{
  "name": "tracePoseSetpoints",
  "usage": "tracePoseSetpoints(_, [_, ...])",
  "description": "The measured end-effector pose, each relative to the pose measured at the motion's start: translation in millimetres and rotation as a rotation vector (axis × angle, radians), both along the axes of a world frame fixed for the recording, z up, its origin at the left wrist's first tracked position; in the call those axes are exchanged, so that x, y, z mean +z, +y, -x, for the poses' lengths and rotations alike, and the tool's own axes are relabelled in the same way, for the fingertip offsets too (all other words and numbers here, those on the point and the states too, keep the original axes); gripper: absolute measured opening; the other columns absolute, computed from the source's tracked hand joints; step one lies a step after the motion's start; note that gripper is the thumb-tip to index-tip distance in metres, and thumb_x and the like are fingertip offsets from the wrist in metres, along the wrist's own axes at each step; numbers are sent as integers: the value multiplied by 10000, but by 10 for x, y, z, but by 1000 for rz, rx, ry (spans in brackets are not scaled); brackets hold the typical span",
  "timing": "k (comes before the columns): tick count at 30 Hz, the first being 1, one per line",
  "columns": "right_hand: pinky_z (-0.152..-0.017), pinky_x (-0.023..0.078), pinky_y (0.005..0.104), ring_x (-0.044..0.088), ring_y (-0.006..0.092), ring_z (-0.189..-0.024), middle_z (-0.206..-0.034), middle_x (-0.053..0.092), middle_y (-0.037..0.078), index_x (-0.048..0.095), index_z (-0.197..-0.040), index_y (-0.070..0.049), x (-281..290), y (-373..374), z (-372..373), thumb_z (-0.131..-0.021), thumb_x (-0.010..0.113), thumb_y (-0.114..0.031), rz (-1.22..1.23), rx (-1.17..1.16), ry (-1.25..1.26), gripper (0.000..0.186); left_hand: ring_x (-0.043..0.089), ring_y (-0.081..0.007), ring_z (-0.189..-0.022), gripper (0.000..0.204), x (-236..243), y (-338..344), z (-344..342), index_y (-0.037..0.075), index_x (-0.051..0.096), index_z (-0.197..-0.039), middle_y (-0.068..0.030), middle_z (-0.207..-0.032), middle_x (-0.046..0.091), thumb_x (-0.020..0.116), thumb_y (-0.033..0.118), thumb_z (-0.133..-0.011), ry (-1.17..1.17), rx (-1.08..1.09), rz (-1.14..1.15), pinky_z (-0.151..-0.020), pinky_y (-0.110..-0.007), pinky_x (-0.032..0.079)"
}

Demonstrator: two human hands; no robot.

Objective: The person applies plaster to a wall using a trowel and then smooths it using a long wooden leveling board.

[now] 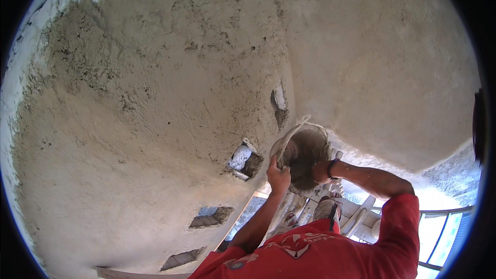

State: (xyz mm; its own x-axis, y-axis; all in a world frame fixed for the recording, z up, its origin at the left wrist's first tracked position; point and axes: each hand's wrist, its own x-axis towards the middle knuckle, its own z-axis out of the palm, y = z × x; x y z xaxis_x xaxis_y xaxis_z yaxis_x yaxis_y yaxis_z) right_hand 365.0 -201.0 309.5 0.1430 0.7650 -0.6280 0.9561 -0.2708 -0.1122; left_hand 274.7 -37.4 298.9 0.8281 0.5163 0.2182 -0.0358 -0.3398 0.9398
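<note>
A dusty bucket (302, 142) with a pale rope handle (299, 126) hangs in front of me, dark inside with what looks like grey mortar. My left hand (279, 176) is closed on the bucket at its left side, by the handle. My right hand (322, 172), with a dark band at the wrist, reaches into the bucket's right part; its fingers are hidden inside, so I cannot tell if they hold anything.
A plastered wall (129, 150) with rough patches and several rectangular holes (209, 217) fills the left; smoother plaster (377, 57) is at right. Below my feet (325, 209) are wooden poles (356, 217), with a bright opening and bars (439, 237) at lower right.
</note>
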Motion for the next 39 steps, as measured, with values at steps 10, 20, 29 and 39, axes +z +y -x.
tracePoseSetpoints(10, [-859, 466, 398, 574, 313, -1033, -1082, 612, 182, 640, -1007, 17, 421, 8, -340, -806, 452, -160, 119, -240, 33, 327, 480, -358, -1157, 557, -70, -22, 18, -72, 472, -1198, -258, -1206, 508, 624, -12, -666, 45, -75, -159, -977, -341, 367])
tracePoseSetpoints(20, [-444, 467, 278, 562, 148, -553, -640, 521, 31, 534, -938, -84, 433, -489, -262, -852, 609, -297, -15, -855, 1033, 242, 459, -294, -1191, 566, 154, 73, 43, -131, 426, -1212, -258, -1230, 489, 594, -66, -675, 3, -215, 92, -1007, -328, 328])
tracePoseSetpoints(29, [-406, 425, 249, 500, 93, -507, -649, 504, 1, 517, -969, -121, 226, -489, 174, -853, 618, -271, -423, -1081, 1499, 215, 460, -234, -1167, 606, 389, -55, -128, -90, 383, -1268, -204, -1236, 485, 522, -102, -679, -22, -215, 144, -997, -314, 325])
tracePoseSetpoints(39, [-378, 397, 240, 488, 109, -468, -650, 510, 36, 504, -1084, -135, 115, -543, 242, -862, 599, -288, -663, -1181, 1933, 286, 476, -230, -1128, 617, 132, -152, -246, -67, 375, -1272, -180, -1193, 502, 512, -101, -671, -32, -111, 137, -976, -306, 340])
